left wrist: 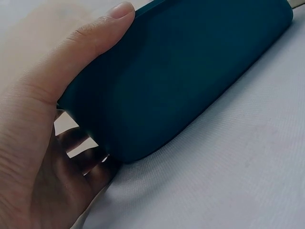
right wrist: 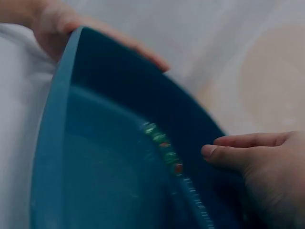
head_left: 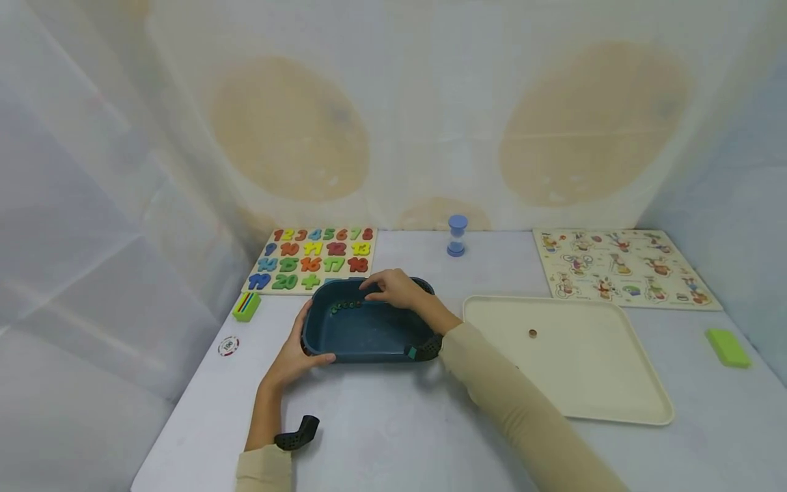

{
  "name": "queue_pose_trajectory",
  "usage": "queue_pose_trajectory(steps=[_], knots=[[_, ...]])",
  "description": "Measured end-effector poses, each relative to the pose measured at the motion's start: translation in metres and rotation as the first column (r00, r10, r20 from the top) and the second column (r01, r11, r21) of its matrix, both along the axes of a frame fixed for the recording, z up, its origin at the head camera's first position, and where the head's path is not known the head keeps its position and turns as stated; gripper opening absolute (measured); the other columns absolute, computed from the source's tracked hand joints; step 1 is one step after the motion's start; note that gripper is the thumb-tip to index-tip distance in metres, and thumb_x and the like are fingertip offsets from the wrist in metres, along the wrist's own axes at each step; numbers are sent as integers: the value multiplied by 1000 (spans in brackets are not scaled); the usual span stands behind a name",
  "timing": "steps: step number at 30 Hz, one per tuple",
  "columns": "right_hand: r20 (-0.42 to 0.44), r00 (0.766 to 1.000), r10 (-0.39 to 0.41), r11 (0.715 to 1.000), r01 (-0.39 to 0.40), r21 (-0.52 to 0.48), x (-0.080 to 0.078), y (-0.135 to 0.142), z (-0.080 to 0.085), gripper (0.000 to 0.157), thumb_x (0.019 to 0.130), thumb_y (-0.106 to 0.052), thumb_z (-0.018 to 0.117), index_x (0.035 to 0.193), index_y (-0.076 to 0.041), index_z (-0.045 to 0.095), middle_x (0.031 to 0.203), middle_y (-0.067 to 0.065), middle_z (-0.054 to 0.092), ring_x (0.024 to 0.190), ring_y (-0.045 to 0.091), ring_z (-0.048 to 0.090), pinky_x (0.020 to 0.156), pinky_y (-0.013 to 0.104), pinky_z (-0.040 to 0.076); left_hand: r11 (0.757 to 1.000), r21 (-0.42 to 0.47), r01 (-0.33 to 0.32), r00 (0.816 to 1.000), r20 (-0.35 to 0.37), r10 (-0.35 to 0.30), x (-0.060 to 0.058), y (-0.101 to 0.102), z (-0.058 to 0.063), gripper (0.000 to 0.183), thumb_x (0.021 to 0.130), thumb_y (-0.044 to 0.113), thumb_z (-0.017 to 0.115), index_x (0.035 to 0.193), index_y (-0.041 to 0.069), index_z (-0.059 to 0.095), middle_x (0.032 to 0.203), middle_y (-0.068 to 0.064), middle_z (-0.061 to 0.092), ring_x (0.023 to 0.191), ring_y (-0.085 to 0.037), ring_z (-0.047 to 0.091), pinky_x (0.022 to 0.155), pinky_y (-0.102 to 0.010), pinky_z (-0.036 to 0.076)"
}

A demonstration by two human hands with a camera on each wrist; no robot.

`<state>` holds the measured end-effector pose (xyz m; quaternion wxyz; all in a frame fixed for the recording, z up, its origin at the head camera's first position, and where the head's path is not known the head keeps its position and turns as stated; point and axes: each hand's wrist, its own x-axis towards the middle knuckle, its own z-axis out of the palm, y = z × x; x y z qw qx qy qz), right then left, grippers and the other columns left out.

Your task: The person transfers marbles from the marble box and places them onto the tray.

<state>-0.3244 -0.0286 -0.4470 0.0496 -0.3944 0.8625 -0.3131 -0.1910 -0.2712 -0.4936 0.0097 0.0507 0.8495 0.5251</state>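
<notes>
A dark teal plastic basin [head_left: 369, 335] is in the middle of the white table in the head view. My left hand [head_left: 294, 357] grips its left end, thumb [left wrist: 102, 33] on the near rim and the other fingers round the outer side. A row of small glass marbles [right wrist: 164, 150], green with some orange-red, lines the far left edge of the basin floor. Over the far side of the basin my right hand [head_left: 399, 290] has thumb and forefinger extended, right of the marbles, with nothing visible held between them. Its lower fingers are hidden in the right wrist view.
Right of the basin lies a cream tray [head_left: 602, 383] with a small brown round piece [head_left: 533, 333]. A number puzzle [head_left: 313, 263], picture puzzle [head_left: 621, 266] and blue hourglass [head_left: 456, 236] are behind. Green blocks [head_left: 246, 307] and a poker chip [head_left: 229, 346] are at the sides.
</notes>
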Motion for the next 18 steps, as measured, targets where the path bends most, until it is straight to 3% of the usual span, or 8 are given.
queue_pose_trajectory(steps=[5, 7, 11, 15, 18], knots=[[-4, 1000, -3, 994, 4, 109, -4, -20, -16, 30, 82, -27, 64, 110, -17, 64, 79, 3, 65, 48, 6, 40, 50, 19, 34, 1000, -2, 6, 1000, 12, -6, 6, 4, 13, 106, 68, 16, 77, 143, 34, 5, 150, -4, 9, 134, -33, 14, 99, -63, 17], [-21, 1000, -10, 990, 12, 138, -5, -24, -19, 29, 81, -28, 65, 109, -18, 65, 93, -1, 67, 55, 4, 46, 56, 19, 39, 1000, 1, 13, 1000, 11, -13, 8, 7, 19, 105, 68, 16, 77, 144, 31, 5, 150, -5, 8, 134, -34, 13, 99, -64, 17], [-39, 999, -16, 985, 23, 170, -6, -27, -23, 27, 81, -28, 66, 106, -20, 66, 101, -5, 65, 73, 5, 56, 69, 23, 45, 1000, -4, 16, 1000, 9, -16, 9, 9, 26, 105, 69, 17, 77, 144, 29, 5, 150, -6, 8, 134, -34, 12, 100, -63, 17], [-51, 999, -14, 979, 23, 200, -4, -27, -24, 22, 81, -30, 65, 102, -21, 66, 98, -6, 65, 78, 6, 57, 71, 24, 47, 1000, -10, 6, 1000, 3, -6, 5, 5, 18, 107, 66, 22, 79, 143, 34, 6, 150, -2, 8, 135, -31, 12, 100, -63, 17], [-44, 999, -4, 987, 11, 161, -1, -21, -19, 20, 82, -29, 65, 99, -20, 67, 85, -6, 64, 65, 6, 53, 61, 22, 44, 1000, -6, -1, 1000, -9, 0, 1, 1, 5, 108, 65, 25, 80, 141, 40, 6, 150, 1, 9, 134, -30, 13, 100, -63, 17]])
